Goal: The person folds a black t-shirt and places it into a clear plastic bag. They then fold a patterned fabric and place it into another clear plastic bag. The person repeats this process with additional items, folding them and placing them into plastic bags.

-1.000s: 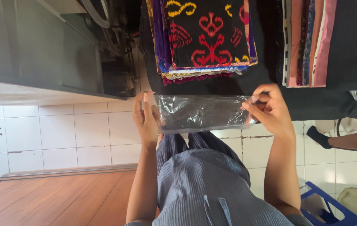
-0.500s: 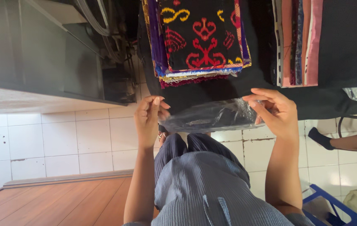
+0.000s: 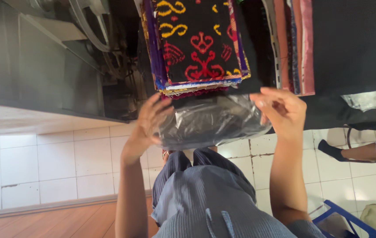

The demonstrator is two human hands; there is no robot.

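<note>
Both hands are up in front of the person, holding a clear plastic bag (image 3: 212,121) with something dark inside it. The left hand (image 3: 148,125) has its fingers curled round the bag's left end, thumb on the near face, pinching the crinkled film. The right hand (image 3: 282,110) grips the opposite end, fingers folded over the top edge and pressed against the plastic, so the bag stretches between the two grips and sags a little in the middle. Just beyond the bag, almost touching its far edge, lies a stack of folded woven cloths (image 3: 199,46), the top one black with red and yellow motifs. Beyond the right hand stands a row of folded fabrics (image 3: 296,44) in pink, rust and blue, set on edge against a black cloth (image 3: 351,48). Below the grip hangs the person's grey striped garment (image 3: 208,198), over white floor tiles (image 3: 42,163). Well off past the right hand, another person's foot in a dark shoe (image 3: 331,150) rests on the tiles.
</note>
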